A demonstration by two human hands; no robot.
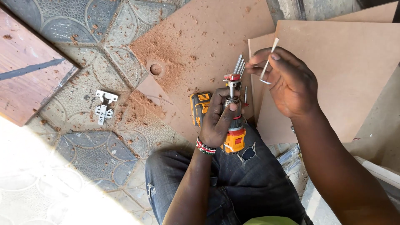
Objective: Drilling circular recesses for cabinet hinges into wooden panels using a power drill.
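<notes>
My left hand [218, 118] grips the chuck end of an orange and black cordless drill [234, 129] that rests on my knee, nose pointing away from me. A red-tipped cutter bit [231, 80] sticks out of the chuck. My right hand [287, 81] hovers just right of the bit, pinching a thin white strip [268, 58] and a small bundle of silver metal bits [239, 66]. Under both hands lies a brown fibreboard panel [200, 46] with a round bored hole [156, 69] ringed by sawdust.
A metal cabinet hinge [103, 106] lies on the patterned tile floor [83, 146] at left. A dark wood board [25, 71] sits at the far left. More fibreboard sheets [346, 62] are stacked at right. Sawdust is scattered about.
</notes>
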